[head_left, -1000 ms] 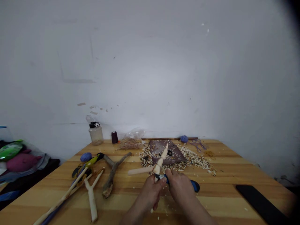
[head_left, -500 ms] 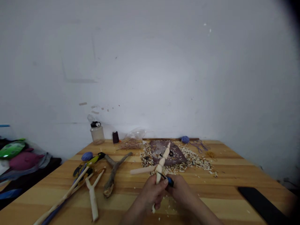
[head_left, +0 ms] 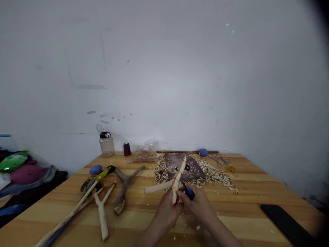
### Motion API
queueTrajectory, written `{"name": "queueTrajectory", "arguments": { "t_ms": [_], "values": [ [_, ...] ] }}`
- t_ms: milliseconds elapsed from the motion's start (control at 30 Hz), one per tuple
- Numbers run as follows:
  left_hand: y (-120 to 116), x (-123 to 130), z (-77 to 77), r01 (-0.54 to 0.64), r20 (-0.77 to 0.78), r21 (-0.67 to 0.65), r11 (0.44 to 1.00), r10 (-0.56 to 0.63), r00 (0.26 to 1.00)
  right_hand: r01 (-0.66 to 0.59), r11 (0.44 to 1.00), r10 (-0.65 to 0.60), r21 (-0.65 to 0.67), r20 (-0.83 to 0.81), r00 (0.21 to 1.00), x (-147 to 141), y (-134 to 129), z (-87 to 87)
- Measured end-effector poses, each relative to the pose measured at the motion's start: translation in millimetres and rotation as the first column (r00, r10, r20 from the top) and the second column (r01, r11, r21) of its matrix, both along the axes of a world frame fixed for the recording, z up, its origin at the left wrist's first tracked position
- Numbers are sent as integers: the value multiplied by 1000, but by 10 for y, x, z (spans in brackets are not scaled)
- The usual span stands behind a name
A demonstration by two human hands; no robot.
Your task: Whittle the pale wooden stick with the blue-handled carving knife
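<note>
- The carved stick (head_left: 180, 173) sits at twelve o'clock from you, over the table (head_left: 244, 202), between you and the dark mat (head_left: 195, 173).
- Its long axis leans away from you: the notched, whittled tip points between twelve and one o'clock, the butt end back toward six.
- A smoother side arm branches off it and points between eight and nine o'clock.
- Your left hand (head_left: 167, 209) is closed round the stick's lower part.
- Your right hand (head_left: 197, 201) grips the blue handle of the knife (head_left: 189, 192) — its dark blade points toward ten or eleven o'clock, just beside the stick. You cannot tell here whether the edge touches wood.
- Wood shavings (head_left: 218, 175) lie on and around the mat, beyond your hands.
- From the stick, the bark-covered fork (head_left: 124, 190) lies near nine o'clock, the pale peeled fork (head_left: 102, 219) at eight — and the flat black slab (head_left: 285, 223) near four.
</note>
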State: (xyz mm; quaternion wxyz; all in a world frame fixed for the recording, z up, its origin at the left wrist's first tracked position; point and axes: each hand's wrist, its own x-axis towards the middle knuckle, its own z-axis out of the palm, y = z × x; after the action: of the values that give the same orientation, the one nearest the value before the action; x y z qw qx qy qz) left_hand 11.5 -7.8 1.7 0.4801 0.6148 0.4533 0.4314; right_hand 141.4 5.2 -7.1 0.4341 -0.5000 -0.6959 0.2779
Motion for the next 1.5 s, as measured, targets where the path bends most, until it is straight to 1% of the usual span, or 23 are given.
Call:
{"name": "queueTrajectory", "arguments": {
  "t_ms": [33,100,167,267,333,400,467,533,600,767,833,867,933,967,1000,1033,1100,1167,1233,1300,1367,1433,1500],
  "values": [
    [-8,10,12,4,-6,56,998,-4,1000,5,1000,-5,-5,-6,1000,-9,-7,-1],
    [-21,26,31,5,-12,99,995,-4,1000,31,999,-31,-28,-16,999,-20,-13,-1],
    [-32,32,54,16,-17,88,996,-15,1000,26,997,-28,-66,-35,999,-25,-11,2],
    [-50,23,102,61,-21,76,995,-60,998,-29,993,22,-110,-71,997,-19,-3,22],
    [-58,6,119,105,-13,7,994,-105,994,-61,992,53,-113,-72,996,-2,-2,46],
    [-57,-19,107,137,21,-117,984,-136,990,-102,989,94,-106,-73,993,27,-9,73],
    [-42,-46,71,142,83,-245,959,-125,989,-155,982,144,-110,-98,985,65,-23,94],
    [-20,-70,29,129,144,-333,934,-84,986,-200,970,182,-141,-130,975,106,-39,104],
    [5,-87,-5,116,179,-359,926,-54,982,-190,968,172,-162,-120,978,143,-46,105],
    [76,-137,-54,120,203,-304,945,-58,977,-58,988,55,-146,-25,998,201,18,103],
    [117,-184,-82,123,160,-289,949,-79,984,-54,988,57,-145,16,998,221,63,93],
    [142,-213,-104,124,109,-281,952,-97,989,-62,988,67,-140,34,997,231,83,84],
    [197,-275,-167,89,-51,-248,965,-104,993,-73,990,80,-124,51,996,247,110,59],
    [225,-304,-205,60,-143,-212,975,-92,985,-72,990,80,-118,62,995,253,114,45],
    [251,-331,-245,22,-213,-124,992,-48,976,-64,991,74,-118,86,993,257,113,31],
    [274,-354,-283,-30,-275,-13,999,25,961,-53,991,69,-120,126,990,259,108,16],
    [306,-390,-339,-124,-377,142,982,169,911,-27,994,52,-110,229,972,259,92,-19],
    [321,-415,-355,-148,-463,187,971,220,859,11,996,18,-89,321,947,257,85,-62],
    [329,-435,-335,-155,-524,248,956,267,809,53,996,-19,-77,393,919,250,93,-106],
    [338,-452,-301,-136,-612,245,960,262,746,87,991,-30,-105,452,891,237,105,-133],
    [349,-464,-269,-104,-721,188,977,210,660,81,985,2,-151,482,876,217,98,-128],
    [353,-473,-240,-89,-808,146,985,171,564,32,983,56,-180,463,885,193,64,-90],
    [345,-486,-203,-102,-859,141,985,173,482,-37,982,114,-187,420,900,165,12,-36]
  ]
}}
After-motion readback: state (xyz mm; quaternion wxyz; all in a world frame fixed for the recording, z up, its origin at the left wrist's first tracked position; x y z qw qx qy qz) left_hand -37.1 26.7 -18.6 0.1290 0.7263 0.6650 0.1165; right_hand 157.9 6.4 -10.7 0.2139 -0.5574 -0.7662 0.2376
